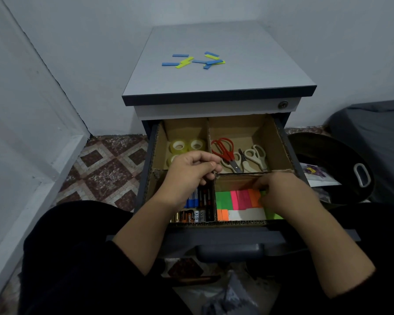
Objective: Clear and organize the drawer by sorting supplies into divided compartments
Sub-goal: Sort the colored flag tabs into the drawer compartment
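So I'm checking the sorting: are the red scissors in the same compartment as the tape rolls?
No, the red scissors lie right of a cardboard divider, the tape rolls left.

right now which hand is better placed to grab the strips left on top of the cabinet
Probably the left hand: it holds nothing visible, while the right hand is busy on the sticky notes. The blue and yellow strips lie slightly left.

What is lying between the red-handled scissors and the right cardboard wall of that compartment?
In the head view, white-handled scissors lie between the red-handled scissors and the right cardboard wall.
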Demonstrator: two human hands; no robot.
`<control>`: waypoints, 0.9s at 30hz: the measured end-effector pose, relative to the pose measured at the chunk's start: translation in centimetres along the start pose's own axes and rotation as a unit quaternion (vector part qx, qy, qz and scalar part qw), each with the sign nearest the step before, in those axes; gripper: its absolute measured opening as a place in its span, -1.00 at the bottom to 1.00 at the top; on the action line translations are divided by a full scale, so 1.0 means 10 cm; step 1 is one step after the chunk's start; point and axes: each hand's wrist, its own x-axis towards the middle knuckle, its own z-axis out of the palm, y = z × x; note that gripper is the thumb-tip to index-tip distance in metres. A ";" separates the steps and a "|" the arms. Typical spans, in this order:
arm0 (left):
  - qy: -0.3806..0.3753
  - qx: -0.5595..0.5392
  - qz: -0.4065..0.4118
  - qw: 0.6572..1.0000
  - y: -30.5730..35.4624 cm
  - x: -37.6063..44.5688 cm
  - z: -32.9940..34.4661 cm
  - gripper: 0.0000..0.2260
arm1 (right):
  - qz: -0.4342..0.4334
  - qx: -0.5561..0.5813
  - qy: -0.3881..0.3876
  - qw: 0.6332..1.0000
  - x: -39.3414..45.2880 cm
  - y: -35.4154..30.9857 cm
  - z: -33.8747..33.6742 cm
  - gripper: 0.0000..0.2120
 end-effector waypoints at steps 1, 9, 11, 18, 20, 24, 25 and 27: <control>0.000 0.000 0.000 1.000 0.00 0.00 0.00 -0.85 | -0.009 0.017 0.039 0.999 -0.01 0.02 0.05 -0.60; -0.001 0.001 0.002 1.000 0.01 -0.01 0.01 -0.86 | -0.024 0.017 0.061 0.998 0.03 0.02 0.15 -0.58; -0.003 0.002 0.004 1.000 0.01 -0.01 0.00 -0.85 | -0.026 0.020 0.066 0.997 0.04 0.04 0.16 -0.59; -0.003 -0.001 0.003 1.000 0.01 -0.01 0.01 -0.85 | -0.060 0.033 0.094 0.993 0.04 0.01 0.19 -0.66; -0.004 -0.001 0.003 1.000 0.00 0.00 0.01 -0.85 | -0.066 0.031 0.087 0.994 0.04 -0.02 0.20 -0.65; -0.003 -0.003 0.002 1.000 0.00 0.00 0.00 -0.85 | -0.076 0.014 0.078 0.994 0.09 -0.05 0.22 -0.59; -0.003 -0.004 0.001 1.000 0.00 0.01 0.01 -0.85 | -0.077 0.012 0.076 0.994 0.09 -0.05 0.22 -0.59; -0.004 -0.004 0.002 1.000 0.00 0.00 0.01 -0.84 | -0.079 0.007 0.073 0.994 0.11 -0.06 0.23 -0.59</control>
